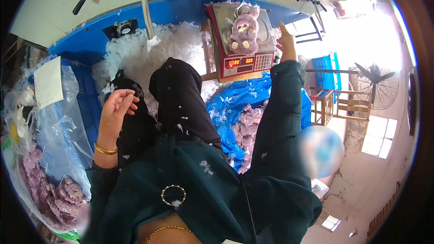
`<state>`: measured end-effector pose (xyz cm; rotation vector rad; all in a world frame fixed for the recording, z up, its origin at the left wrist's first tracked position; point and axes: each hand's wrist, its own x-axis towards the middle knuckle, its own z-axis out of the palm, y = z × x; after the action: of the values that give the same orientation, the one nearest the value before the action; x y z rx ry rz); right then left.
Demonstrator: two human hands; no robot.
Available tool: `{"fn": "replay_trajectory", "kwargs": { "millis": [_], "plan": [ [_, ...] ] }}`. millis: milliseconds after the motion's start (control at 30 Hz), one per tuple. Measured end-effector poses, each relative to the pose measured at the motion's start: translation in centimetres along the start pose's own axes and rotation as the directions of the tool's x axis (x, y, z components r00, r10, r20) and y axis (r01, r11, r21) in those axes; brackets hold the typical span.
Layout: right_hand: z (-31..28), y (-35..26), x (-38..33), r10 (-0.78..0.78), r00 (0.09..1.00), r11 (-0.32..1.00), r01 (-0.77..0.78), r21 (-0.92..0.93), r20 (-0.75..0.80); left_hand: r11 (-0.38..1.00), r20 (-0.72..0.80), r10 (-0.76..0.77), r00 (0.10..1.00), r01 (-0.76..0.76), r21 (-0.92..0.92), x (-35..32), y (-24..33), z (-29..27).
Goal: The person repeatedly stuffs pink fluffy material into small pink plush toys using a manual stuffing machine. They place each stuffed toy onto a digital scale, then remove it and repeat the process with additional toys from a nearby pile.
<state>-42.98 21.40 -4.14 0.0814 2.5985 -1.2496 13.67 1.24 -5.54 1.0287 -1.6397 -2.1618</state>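
A purple plush toy with a pale face and pale feet lies on the metal pan of a red digital scale. Just right of the scale is my right hand, its fingers stretched out and apart, holding nothing I can see. My left hand hovers over my left thigh, its fingers loosely bent and no object visible in it. It touches neither the toy nor the scale.
White stuffing fluff is heaped ahead, below a metal tube on the machine. A blue bag holds purple plush skins; more plush pieces sit in plastic at left. A fan and blue crates stand right.
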Motion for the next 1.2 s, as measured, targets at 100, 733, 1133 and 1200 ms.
{"fn": "replay_trajectory", "kwargs": {
  "millis": [100,733,1133,1200],
  "plan": [
    [3.7,-2.3,-4.5,0.020,0.996,1.000,-0.021,0.010,0.086,1.000,0.001,0.023,1.000,-0.023,-0.005,-0.1,0.1,0.8],
    [15.4,-9.7,-31.4,-0.897,0.072,0.076,0.997,-0.008,0.437,0.806,-0.093,0.582,0.808,-0.558,0.197,7.5,9.8,5.9],
    [16.4,-10.2,-28.4,-0.848,0.087,0.264,0.925,0.274,0.523,0.610,-0.086,0.741,0.666,-0.614,0.501,9.6,10.3,6.1],
    [15.6,-8.7,-28.7,-0.876,0.056,0.172,0.964,0.202,0.479,0.495,0.045,0.797,0.602,-0.695,0.521,9.0,9.9,6.0]
  ]
}}
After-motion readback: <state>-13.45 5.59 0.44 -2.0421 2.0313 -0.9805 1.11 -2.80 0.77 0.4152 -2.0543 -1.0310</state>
